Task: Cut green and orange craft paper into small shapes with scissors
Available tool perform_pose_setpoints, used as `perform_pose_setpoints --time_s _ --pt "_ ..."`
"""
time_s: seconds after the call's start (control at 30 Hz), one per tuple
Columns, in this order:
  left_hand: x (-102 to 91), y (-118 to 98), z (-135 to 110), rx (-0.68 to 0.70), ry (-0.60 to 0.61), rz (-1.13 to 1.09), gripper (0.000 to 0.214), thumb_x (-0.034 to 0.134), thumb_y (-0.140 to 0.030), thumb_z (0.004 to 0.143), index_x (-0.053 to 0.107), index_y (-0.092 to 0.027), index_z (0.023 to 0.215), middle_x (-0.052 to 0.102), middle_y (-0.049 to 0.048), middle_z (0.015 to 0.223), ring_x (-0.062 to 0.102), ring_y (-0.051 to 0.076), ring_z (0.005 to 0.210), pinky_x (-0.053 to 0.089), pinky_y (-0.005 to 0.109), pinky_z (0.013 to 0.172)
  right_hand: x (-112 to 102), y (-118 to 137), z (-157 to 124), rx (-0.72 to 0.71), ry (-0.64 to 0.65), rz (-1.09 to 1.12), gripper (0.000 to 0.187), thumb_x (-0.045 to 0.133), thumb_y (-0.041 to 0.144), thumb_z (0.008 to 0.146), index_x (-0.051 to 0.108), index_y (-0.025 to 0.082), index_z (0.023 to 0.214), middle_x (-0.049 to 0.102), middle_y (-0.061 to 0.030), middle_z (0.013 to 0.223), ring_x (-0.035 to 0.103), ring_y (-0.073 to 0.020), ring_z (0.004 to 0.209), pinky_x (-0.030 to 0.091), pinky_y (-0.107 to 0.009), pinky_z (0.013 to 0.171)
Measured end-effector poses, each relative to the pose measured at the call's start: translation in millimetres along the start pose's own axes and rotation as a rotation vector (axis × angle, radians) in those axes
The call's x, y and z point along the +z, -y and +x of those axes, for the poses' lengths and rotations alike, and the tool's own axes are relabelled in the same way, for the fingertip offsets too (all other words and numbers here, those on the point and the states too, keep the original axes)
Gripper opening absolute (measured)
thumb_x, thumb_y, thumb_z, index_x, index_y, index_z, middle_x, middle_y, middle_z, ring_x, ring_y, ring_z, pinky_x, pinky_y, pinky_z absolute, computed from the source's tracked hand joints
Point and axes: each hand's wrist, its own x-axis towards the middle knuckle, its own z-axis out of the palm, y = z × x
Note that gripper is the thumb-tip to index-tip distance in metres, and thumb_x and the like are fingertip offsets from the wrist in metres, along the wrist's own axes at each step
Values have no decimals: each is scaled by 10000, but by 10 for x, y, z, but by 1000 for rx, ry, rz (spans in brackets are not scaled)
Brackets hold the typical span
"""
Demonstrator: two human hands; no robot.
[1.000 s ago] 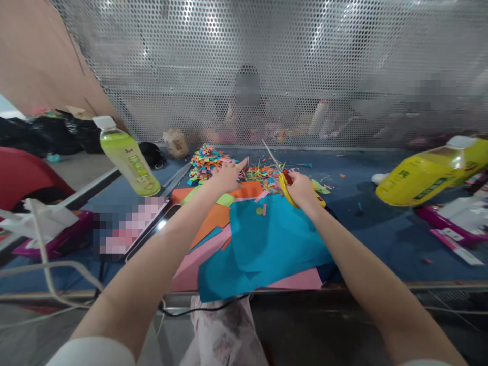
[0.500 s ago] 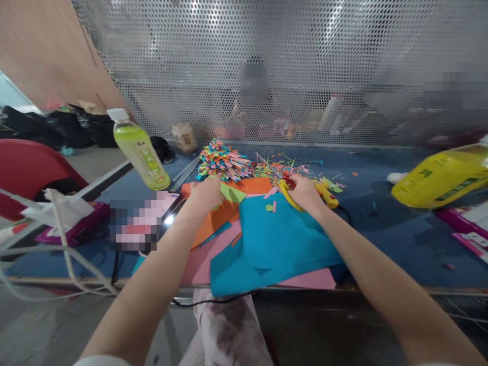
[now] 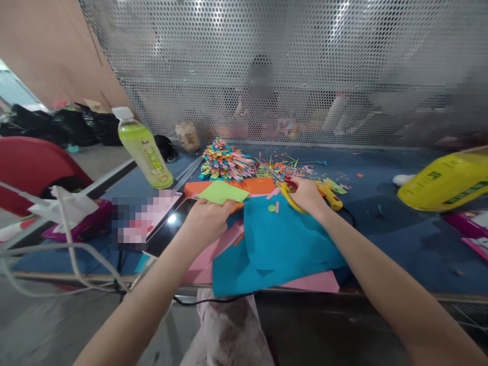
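Note:
My right hand [image 3: 308, 195] is closed round the yellow and red handles of a pair of scissors [image 3: 290, 199]. Their blades point away to the left, towards a pile of paper scraps [image 3: 284, 166]. At the near edge of a light green sheet of paper [image 3: 224, 192], my left hand [image 3: 208, 221] has its fingers curled in against it; the grip is partly hidden. Orange paper [image 3: 263, 184] lies beneath the green sheet. Blue paper [image 3: 290, 244] covers pink paper [image 3: 316, 281] between my forearms. Beyond my left hand stands a cone of many coloured paper strips [image 3: 224, 160].
Left are a green drink bottle [image 3: 143, 150], a dark phone [image 3: 168, 231], a tissue pack [image 3: 72, 216] and white cables [image 3: 70, 254]. A yellow and orange tool [image 3: 331, 195] lies beside my right hand. A yellow bottle [image 3: 442, 180] lies far right. Perforated metal panel [image 3: 305, 61] stands behind.
My left hand has drawn back towards me, uncovering more of the green sheet and the phone. My right hand keeps the scissors in nearly the same place. The whole view has shifted slightly.

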Motion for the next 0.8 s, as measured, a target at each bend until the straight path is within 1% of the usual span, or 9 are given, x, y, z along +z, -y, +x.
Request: perform_pose_setpoints --time_s 0.13,0.23,0.3,0.37,0.47,0.57,0.63,0.7,0.8 --pt "-7 -14 3 -81 -32 87 417 323 -109 844 542 -163 1195 684 139 793 673 269 757 458 358 677 -8 -6 10 13 -10 -11 183 587 263 724 682 144 825 717 -104 809 652 -228 751 456 -285 636" --pt "-42 36 3 -256 -22 28 427 277 -129 876 514 -177 1228 687 140 853 678 264 773 462 320 608 10 -23 20 3 -7 -4 178 607 258 703 678 149 825 719 -98 820 655 -229 773 465 -286 656" --pt "-108 102 10 -376 -55 -93 389 288 -176 894 533 -177 1197 695 127 902 676 261 832 479 325 657 32 -44 28 -11 -2 9 177 621 257 688 672 158 826 720 -93 843 657 -228 792 472 -289 678" --pt "-200 177 15 -423 -136 -229 344 334 -218 892 570 -186 1140 701 103 950 665 249 902 485 327 749 53 -65 38 -16 -2 19 163 628 267 681 664 163 801 718 -95 834 657 -234 787 477 -304 684" --pt "-353 267 4 -452 -333 -376 276 428 -233 854 608 -200 1060 700 69 1000 647 231 959 484 317 827 63 -74 48 -13 -14 36 127 635 269 669 645 172 751 711 -91 799 655 -240 767 483 -321 682" --pt "-493 304 -4 -482 -566 -476 240 468 -244 837 604 -206 1031 695 47 972 652 198 881 498 317 825 33 -40 42 -3 -34 53 104 642 272 665 612 186 715 704 -83 792 653 -234 761 491 -322 676" --pt "-560 295 37 -479 -688 -527 228 472 -258 839 601 -206 1020 686 42 965 647 177 831 504 313 806 3 8 26 17 -21 107 141 650 311 673 575 194 695 683 -67 734 651 -225 703 496 -316 621" --pt "-591 261 141 -426 -746 -617 215 478 -256 835 601 -199 1002 679 38 965 642 160 832 505 285 783 -19 71 2 40 38 302 213 659 375 678 535 205 714 645 -37 666 643 -211 632 497 -307 545" --pt "-536 174 401 -257 -690 -828 164 530 -222 795 604 -169 931 680 32 913 638 141 851 499 232 740 -18 175 -39 14 133 723 327 705 421 627 478 227 760 611 -1 704 635 -188 620 518 -312 523"
